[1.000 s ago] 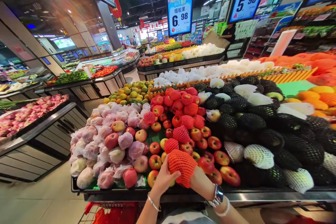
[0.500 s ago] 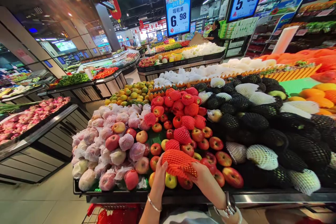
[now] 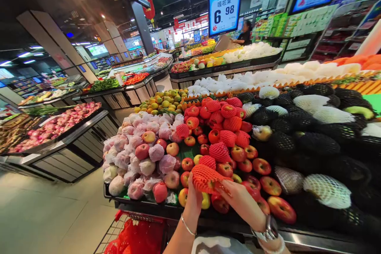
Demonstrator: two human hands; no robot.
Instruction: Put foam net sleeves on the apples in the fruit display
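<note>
Both my hands hold one apple in an orange foam net (image 3: 206, 177) just above the front of the apple display. My left hand (image 3: 194, 198), with a thin bracelet on the wrist, grips the net from below on its left side. My right hand (image 3: 241, 200), with a watch on the wrist, pinches the net's right edge. Loose red apples (image 3: 262, 166) and a yellow-green one (image 3: 205, 201) lie under and around the netted apple. More netted red apples (image 3: 228, 138) sit further back.
Pink-wrapped fruit (image 3: 139, 154) fills the display's left part, black-netted and white-netted fruit (image 3: 309, 143) the right. A cart with a red bag (image 3: 133, 238) stands below the display's black rim (image 3: 139, 205). Price signs (image 3: 224, 0) hang overhead. A person (image 3: 245, 33) works far back.
The netted apple and both hands have drifted slightly right and lower in view as my head turned left. The right hand's fingers went from cupping the net to pinching its edge.
</note>
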